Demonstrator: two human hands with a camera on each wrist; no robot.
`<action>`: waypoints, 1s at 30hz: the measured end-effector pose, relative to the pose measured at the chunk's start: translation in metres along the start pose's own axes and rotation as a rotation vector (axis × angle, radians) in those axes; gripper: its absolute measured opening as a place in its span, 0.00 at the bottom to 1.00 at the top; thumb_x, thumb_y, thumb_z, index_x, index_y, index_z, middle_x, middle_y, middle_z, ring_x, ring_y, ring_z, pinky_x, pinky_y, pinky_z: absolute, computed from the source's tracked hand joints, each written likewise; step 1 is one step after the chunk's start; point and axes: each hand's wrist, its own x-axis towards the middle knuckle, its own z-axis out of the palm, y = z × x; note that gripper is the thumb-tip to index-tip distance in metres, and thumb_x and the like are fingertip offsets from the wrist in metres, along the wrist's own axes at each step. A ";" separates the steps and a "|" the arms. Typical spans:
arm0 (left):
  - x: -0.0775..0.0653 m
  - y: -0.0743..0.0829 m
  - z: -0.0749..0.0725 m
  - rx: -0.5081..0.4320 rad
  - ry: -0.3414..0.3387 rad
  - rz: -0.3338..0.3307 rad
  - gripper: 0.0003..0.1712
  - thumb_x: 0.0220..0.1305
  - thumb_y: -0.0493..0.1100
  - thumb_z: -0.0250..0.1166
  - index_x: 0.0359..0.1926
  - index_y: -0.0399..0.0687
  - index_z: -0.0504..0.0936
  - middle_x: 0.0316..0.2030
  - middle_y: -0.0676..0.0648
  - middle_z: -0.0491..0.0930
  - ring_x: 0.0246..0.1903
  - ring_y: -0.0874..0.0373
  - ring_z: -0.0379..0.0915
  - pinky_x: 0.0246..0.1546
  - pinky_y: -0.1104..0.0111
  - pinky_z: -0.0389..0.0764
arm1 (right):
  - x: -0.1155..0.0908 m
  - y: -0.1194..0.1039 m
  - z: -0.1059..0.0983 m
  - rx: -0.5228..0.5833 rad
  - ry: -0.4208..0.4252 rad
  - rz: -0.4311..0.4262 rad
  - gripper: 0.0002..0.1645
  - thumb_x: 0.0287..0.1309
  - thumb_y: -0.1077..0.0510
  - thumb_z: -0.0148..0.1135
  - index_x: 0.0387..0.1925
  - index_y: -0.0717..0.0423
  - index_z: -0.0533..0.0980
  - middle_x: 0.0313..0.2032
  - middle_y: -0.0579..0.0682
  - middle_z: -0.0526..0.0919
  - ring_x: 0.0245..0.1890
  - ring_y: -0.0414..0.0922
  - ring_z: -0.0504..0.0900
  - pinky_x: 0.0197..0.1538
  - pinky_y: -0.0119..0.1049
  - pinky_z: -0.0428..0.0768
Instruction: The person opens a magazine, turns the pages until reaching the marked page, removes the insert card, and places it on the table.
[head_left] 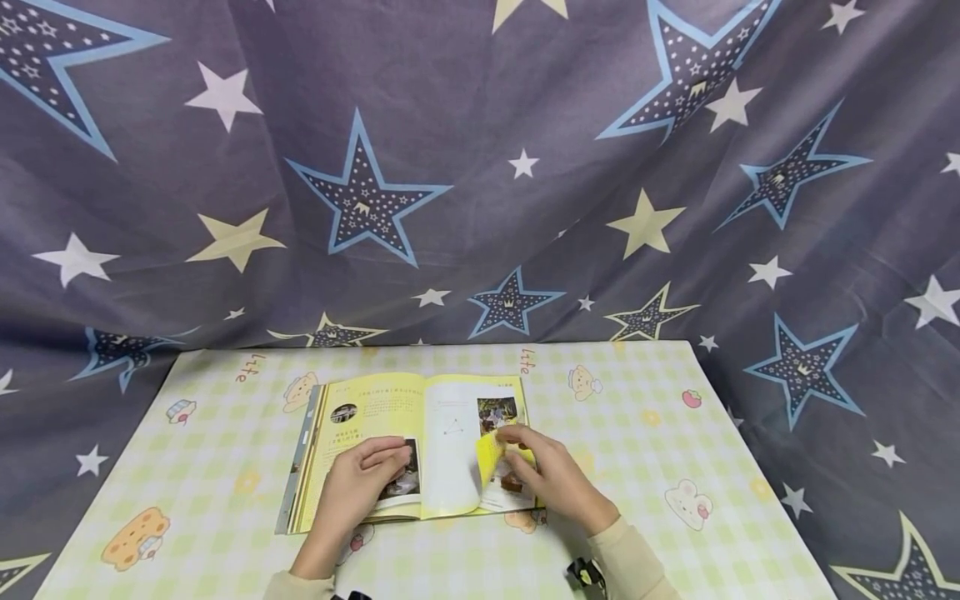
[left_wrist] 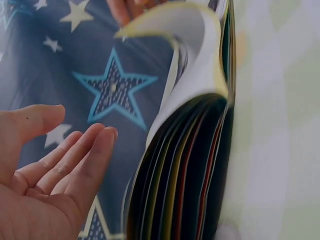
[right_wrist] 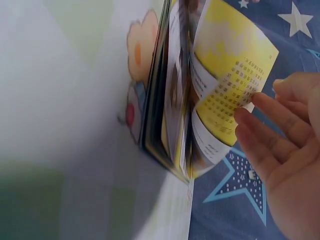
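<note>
An open book (head_left: 337,492) lies on the table, with yellow text pages and photos. One of its right-hand leaves (head_left: 488,457) stands lifted and curled over, showing a yellow printed side in the right wrist view. My right hand (head_left: 551,475) is at the leaf's outer edge; its fingertips touch the printed side, and the fingers are fairly straight. Over the left page is my left hand (head_left: 360,483), partly covering a dark photo (head_left: 408,479). In the left wrist view its fingers extend loosely, thumb apart, with nothing between them, beside the book's thick page block (left_wrist: 180,165).
The table's pale green checked cloth (head_left: 637,533) has cartoon prints. A purple-grey curtain (head_left: 450,67) with star patterns hangs behind the table and along its sides. Dark wrist straps (head_left: 585,575) show near the front edge.
</note>
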 end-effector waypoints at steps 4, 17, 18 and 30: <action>0.000 0.004 0.018 -0.055 -0.038 0.003 0.22 0.65 0.44 0.71 0.55 0.35 0.82 0.45 0.38 0.85 0.44 0.46 0.84 0.43 0.63 0.87 | 0.002 -0.009 0.004 0.031 -0.075 0.010 0.23 0.74 0.64 0.53 0.67 0.51 0.71 0.63 0.46 0.76 0.61 0.43 0.76 0.58 0.40 0.81; 0.004 -0.002 0.046 -0.128 -0.149 0.004 0.19 0.65 0.37 0.70 0.53 0.29 0.81 0.42 0.37 0.85 0.42 0.48 0.85 0.42 0.65 0.87 | 0.011 -0.022 0.018 -0.040 -0.120 -0.106 0.23 0.74 0.67 0.49 0.67 0.54 0.71 0.65 0.48 0.74 0.64 0.43 0.73 0.64 0.40 0.76; 0.005 -0.002 0.047 -0.124 -0.150 0.004 0.18 0.65 0.37 0.69 0.53 0.30 0.81 0.42 0.37 0.85 0.41 0.48 0.85 0.42 0.65 0.87 | 0.011 -0.022 0.018 -0.038 -0.123 -0.107 0.24 0.75 0.67 0.49 0.67 0.53 0.71 0.65 0.48 0.74 0.65 0.42 0.72 0.65 0.40 0.76; 0.002 -0.005 0.034 -0.089 -0.035 -0.035 0.15 0.65 0.32 0.68 0.52 0.32 0.83 0.41 0.38 0.85 0.37 0.49 0.86 0.38 0.64 0.88 | 0.005 -0.017 0.014 -0.069 -0.132 -0.006 0.28 0.75 0.60 0.53 0.72 0.49 0.65 0.67 0.48 0.71 0.62 0.45 0.75 0.59 0.42 0.80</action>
